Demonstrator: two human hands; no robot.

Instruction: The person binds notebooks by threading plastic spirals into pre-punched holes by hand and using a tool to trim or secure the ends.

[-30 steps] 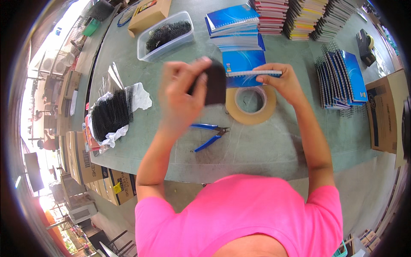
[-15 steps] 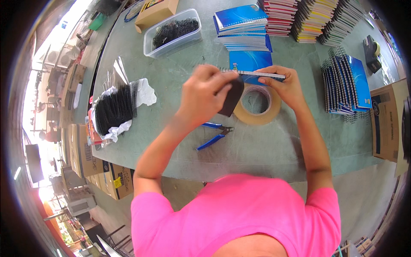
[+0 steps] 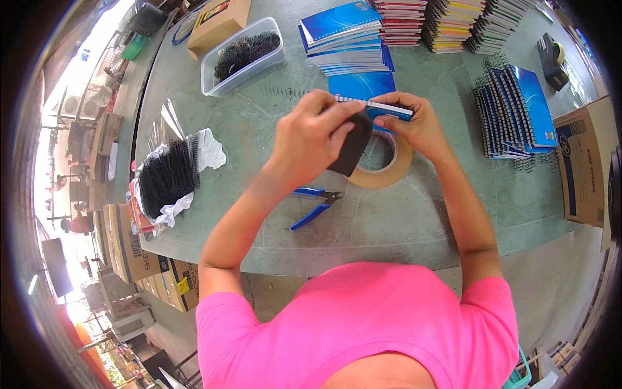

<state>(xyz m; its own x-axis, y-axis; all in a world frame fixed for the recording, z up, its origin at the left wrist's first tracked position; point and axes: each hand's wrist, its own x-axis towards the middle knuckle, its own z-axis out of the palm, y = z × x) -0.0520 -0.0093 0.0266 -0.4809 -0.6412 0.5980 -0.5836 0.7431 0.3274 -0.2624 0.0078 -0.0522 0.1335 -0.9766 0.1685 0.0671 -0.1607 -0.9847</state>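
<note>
Two hands are being used above the counter [image 3: 421, 223], toward its middle, and between them one notebook [image 3: 389, 108] is being held edge-on. Its right end is being pinched between the thumb and fingers of the right hand [image 3: 414, 123]; by the left hand [image 3: 308, 133], one dark flat pad [image 3: 353, 148] is being gripped between thumb and fingers, against the notebook's left end. One loose-ended dark coil [image 3: 285, 91] is being shown beyond the left hand; whether it is being held by the notebook's holes cannot be told. One roll of tape [image 3: 396, 170] is being partly covered from view by the pad, and one blue-handled cutter [image 3: 314, 207] is being borne nearer the near edge. Along the far edge, four stacks are being carried: one blue stack [image 3: 346, 57], one red stack [image 3: 398, 24], one yellow stack [image 3: 453, 27] and one grey stack [image 3: 497, 24]. Toward the far left corner, one clear tub [image 3: 272, 59] is being filled by black coils [image 3: 243, 55], too tangled to be counted, with one carton [image 3: 219, 27] behind it. By the left edge, one bundle of black coils [image 3: 170, 175] is being supported. Toward the right edge, one row of coiled blue notebooks [image 3: 536, 107] and one tape dispenser [image 3: 552, 63] are being carried.
</note>
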